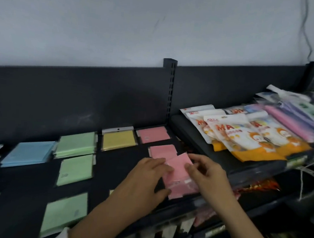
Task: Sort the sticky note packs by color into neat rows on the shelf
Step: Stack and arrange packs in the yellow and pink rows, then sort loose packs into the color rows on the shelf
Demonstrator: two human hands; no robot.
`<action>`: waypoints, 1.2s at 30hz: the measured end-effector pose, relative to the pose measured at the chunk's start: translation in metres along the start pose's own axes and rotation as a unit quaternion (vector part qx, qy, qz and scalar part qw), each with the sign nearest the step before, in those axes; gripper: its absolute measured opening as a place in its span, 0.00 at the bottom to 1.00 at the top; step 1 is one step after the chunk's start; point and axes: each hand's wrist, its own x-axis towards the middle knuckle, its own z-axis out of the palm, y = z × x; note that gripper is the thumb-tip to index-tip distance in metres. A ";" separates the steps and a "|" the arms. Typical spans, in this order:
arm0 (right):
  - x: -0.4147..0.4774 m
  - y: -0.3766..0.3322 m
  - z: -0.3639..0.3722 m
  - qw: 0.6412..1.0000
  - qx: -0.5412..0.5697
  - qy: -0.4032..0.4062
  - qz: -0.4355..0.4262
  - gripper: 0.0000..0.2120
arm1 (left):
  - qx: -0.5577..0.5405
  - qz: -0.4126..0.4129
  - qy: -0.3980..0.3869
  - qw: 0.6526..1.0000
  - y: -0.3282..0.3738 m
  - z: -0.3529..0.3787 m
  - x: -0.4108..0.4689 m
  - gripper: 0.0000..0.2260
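Pink pack — pinched between left hand, right hand

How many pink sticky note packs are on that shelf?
3. One pink sticky note pack lies at the back, a second pink pack before it, a third pink pack gripped by left hand and right hand. Another may hide underneath.
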 end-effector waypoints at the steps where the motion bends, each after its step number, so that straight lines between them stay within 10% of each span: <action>1: -0.002 0.005 -0.003 0.999 -0.030 0.008 -0.006 0.13 | 0.000 0.001 -0.010 1.000 0.003 0.004 0.003 0.24; 10: -0.016 0.034 -0.002 0.975 -0.220 0.007 -0.019 0.16 | 0.010 0.016 -0.115 0.993 0.013 0.027 0.012 0.21; 17: -0.021 0.011 -0.004 0.930 -0.355 0.038 -0.090 0.20 | 0.078 0.003 -0.040 0.996 0.013 0.027 -0.004 0.22; 36: -0.056 -0.096 0.154 0.914 -0.209 -0.127 -0.323 0.21 | 0.223 -0.292 0.089 0.926 -0.093 -0.104 -0.235 0.15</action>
